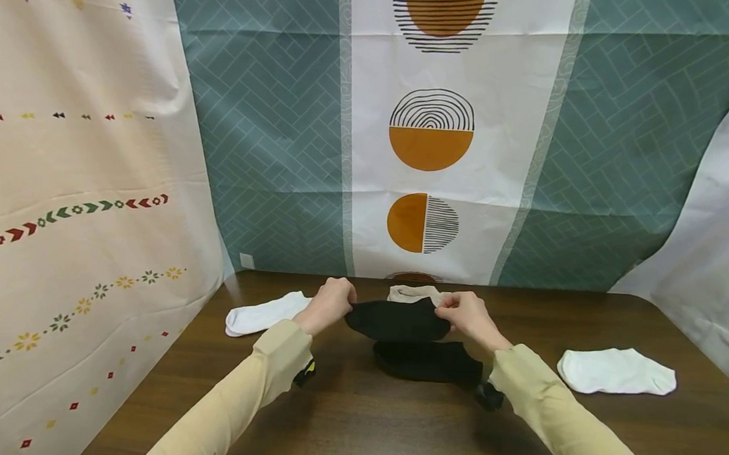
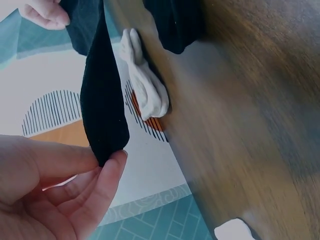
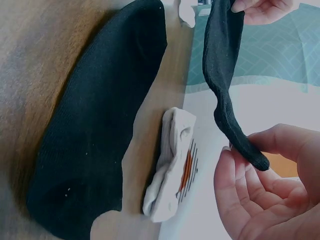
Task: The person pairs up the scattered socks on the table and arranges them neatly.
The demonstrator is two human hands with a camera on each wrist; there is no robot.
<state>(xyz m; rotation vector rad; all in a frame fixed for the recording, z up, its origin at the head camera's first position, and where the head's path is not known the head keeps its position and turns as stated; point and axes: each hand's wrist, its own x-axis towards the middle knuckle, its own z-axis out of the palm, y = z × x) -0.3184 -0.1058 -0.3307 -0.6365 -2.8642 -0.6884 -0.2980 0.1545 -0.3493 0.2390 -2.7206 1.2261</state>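
A black ankle sock (image 1: 396, 319) is stretched in the air between both hands. My left hand (image 1: 331, 303) pinches one end of it between thumb and fingertips, as the left wrist view shows. The other end is pinched by my right hand (image 1: 468, 314). Below it, a second black sock (image 1: 428, 361) lies flat on the wooden table, apart from the held one. Behind the held sock sits a folded beige sock bundle (image 1: 412, 294), partly hidden in the head view; its folds show in the right wrist view (image 3: 170, 165).
One white sock (image 1: 264, 315) lies on the table (image 1: 363, 425) at the left, close to my left wrist. Another white sock (image 1: 616, 370) lies at the right. A patterned curtain (image 1: 269, 143) hangs along the table's back edge, with pale cloth (image 1: 72, 235) on the left.
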